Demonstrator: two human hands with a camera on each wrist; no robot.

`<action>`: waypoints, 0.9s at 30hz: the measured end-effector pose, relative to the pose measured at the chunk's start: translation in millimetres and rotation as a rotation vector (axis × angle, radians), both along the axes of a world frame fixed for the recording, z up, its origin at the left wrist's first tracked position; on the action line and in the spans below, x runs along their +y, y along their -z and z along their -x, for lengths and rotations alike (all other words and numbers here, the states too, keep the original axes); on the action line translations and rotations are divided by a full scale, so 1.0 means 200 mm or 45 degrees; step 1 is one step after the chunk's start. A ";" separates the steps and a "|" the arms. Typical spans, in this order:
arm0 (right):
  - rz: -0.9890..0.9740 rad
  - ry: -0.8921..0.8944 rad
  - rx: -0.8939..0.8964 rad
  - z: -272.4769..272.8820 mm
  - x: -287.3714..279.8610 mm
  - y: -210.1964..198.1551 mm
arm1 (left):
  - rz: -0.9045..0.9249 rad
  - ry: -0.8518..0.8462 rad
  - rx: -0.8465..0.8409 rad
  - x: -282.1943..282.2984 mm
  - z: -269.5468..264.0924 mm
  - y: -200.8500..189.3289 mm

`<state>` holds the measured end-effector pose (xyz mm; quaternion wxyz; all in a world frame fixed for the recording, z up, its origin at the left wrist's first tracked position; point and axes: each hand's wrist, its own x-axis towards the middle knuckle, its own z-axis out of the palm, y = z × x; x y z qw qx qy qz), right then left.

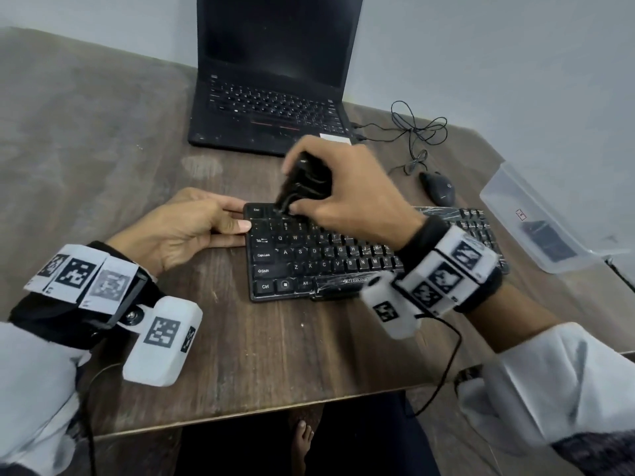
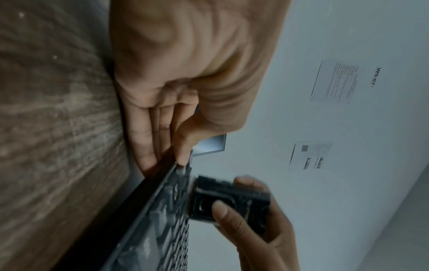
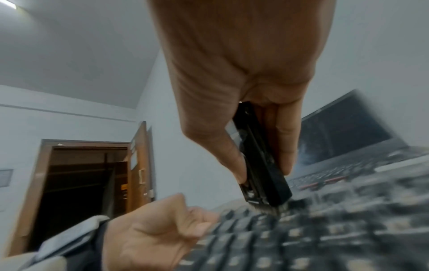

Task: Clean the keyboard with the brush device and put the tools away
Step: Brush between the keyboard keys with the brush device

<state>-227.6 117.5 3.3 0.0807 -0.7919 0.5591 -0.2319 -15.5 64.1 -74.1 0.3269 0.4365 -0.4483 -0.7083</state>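
Observation:
A black keyboard point(image 1: 326, 255) lies across the middle of the wooden table point(image 1: 103, 149). My right hand point(image 1: 299, 204) grips a black brush device point(image 1: 305, 182), which points down with its bristles on the top-left keys near Esc. In the right wrist view the thumb and fingers pinch the brush device point(image 3: 271, 183) over the blurred keyboard point(image 3: 301, 238). My left hand point(image 1: 237, 221) lies on its side with straight fingers against the keyboard's left edge and the thumb on its corner. The left wrist view shows those fingers point(image 2: 144, 146) along the keyboard point(image 2: 162, 220) and the brush device point(image 2: 232, 199) beyond.
An open black laptop point(image 1: 271, 80) stands behind the keyboard. A black mouse point(image 1: 438, 188) and its tangled cable point(image 1: 417, 132) lie at the back right. A clear plastic box point(image 1: 536, 218) with a dark item inside sits at the right edge. The table's front edge point(image 1: 240, 417) is close to me.

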 end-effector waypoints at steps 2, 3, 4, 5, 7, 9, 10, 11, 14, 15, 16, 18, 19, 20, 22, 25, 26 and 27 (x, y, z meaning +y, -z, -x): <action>0.017 0.137 0.000 0.11 0.04 -0.01 | 0.003 0.011 -0.015 0.00 0.01 0.01; 0.019 0.169 -0.010 0.13 0.05 0.00 | 0.005 0.013 -0.018 0.00 0.01 0.01; 0.021 0.164 -0.021 0.12 0.05 0.00 | 0.006 0.015 -0.020 0.00 0.01 0.01; 0.020 0.122 -0.033 0.08 0.04 0.01 | 0.005 0.015 -0.024 0.00 0.01 0.01; 0.025 -0.023 -0.040 -0.05 0.00 0.04 | 0.006 0.002 -0.024 0.00 0.01 0.01; 0.039 -0.126 -0.023 -0.16 -0.03 0.05 | 0.015 -0.014 -0.021 0.00 0.01 0.00; 0.039 -0.146 -0.013 -0.19 -0.04 0.05 | 0.016 -0.019 -0.018 0.00 0.01 0.01; 0.033 -0.151 -0.009 -0.18 -0.04 0.04 | 0.012 -0.021 -0.012 0.00 0.00 0.00; 0.009 -0.059 0.006 0.02 0.00 0.02 | -0.001 -0.013 -0.006 0.00 0.01 0.00; 0.002 0.006 0.022 0.12 0.02 0.01 | -0.006 -0.011 -0.012 0.00 0.01 0.00; -0.002 0.077 0.035 0.22 0.05 0.01 | -0.007 -0.010 -0.018 -0.01 0.01 0.01; -0.001 0.212 0.039 0.39 0.09 0.00 | -0.006 -0.007 -0.021 -0.01 0.01 0.01; 0.003 0.254 0.026 0.44 0.11 -0.01 | -0.007 -0.003 -0.022 -0.01 0.02 0.01; 0.002 0.272 0.005 0.47 0.12 -0.01 | -0.007 0.003 -0.024 0.00 0.02 0.01; -0.024 0.246 -0.035 0.44 0.11 -0.01 | -0.003 0.011 -0.024 0.00 0.02 0.00; -0.052 0.039 -0.103 0.22 0.05 0.01 | 0.010 0.015 -0.035 0.00 0.01 0.00; -0.050 -0.052 -0.111 0.12 0.02 0.02 | 0.009 0.014 -0.039 0.00 0.01 0.00; -0.049 -0.137 -0.104 0.03 0.00 0.02 | 0.008 0.010 -0.041 0.00 0.01 0.00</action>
